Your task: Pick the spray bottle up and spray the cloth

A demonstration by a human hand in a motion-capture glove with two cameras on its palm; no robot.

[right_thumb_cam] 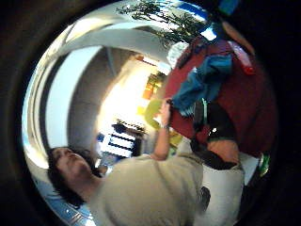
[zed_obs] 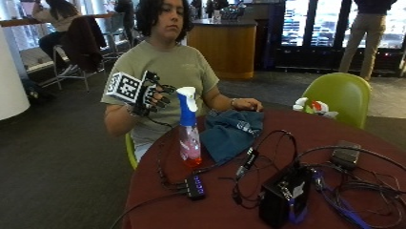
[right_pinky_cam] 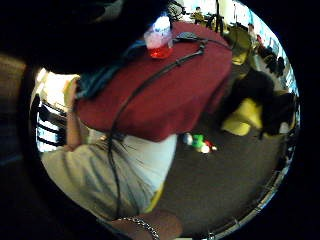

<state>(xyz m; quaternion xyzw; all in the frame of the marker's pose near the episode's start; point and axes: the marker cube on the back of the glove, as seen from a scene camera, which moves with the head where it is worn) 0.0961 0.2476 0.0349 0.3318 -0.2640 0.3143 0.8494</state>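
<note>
Black-gloved right hand (zed_obs: pixel 152 98) raised, grip empty with fingers relaxed, spray bottle (zed_obs: pixel 188 127) upright on worktop (zed_obs: pixel 355 131), blue cloth (zed_obs: pixel 231 132) beside it under bare hand (zed_obs: pixel 246 104)

A spray bottle (right_pinky_cam: pixel 159 37) holding red liquid stands on the round dark red table (right_pinky_cam: pixel 170 95). A black cable (right_pinky_cam: pixel 150 82) runs across the tabletop beside it. A person's light shirt (right_pinky_cam: pixel 107 167) shows at the table's edge.
</note>
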